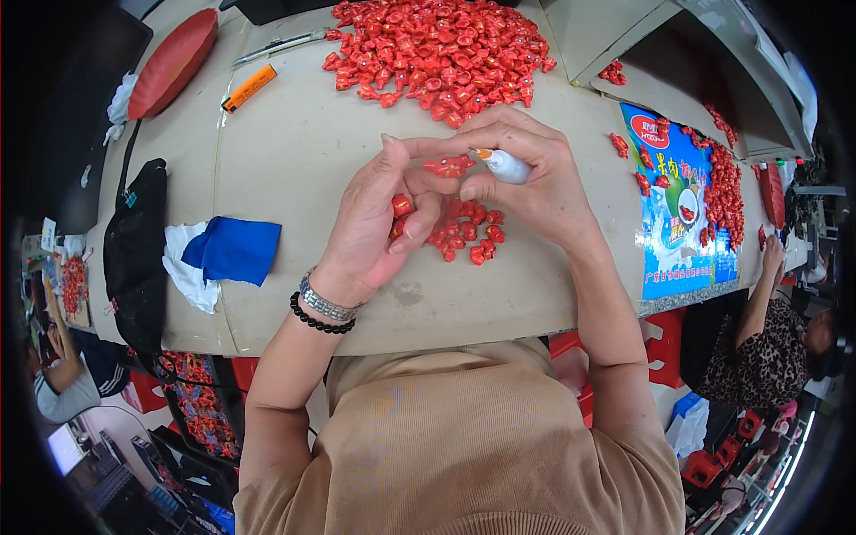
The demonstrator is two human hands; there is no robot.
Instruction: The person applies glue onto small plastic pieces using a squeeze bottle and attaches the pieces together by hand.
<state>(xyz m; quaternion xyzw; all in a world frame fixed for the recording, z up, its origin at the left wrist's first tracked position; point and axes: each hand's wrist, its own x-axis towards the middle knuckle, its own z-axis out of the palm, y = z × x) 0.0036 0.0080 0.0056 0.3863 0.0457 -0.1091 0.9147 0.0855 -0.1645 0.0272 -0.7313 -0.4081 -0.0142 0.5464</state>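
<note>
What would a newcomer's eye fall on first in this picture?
Probably the heap of small red figurines at the table's far side. Next, in the middle, the left hand holds a figurine near the right hand's white bottle. A bright blue sheet lies toward the right.

The right hand [535,169] covers much of a white bottle [508,167], while the left hand [370,218] partly conceals red pieces [402,204] in its curled fingers and blocks some of a small cluster [486,241] on the bench [303,178]. Fine detail on the red figurine [446,167] at the fingertips is too small to tell. The upper edge crops a black tray [276,9]; at far right, the dark rim clips a co-worker [756,349].
</note>
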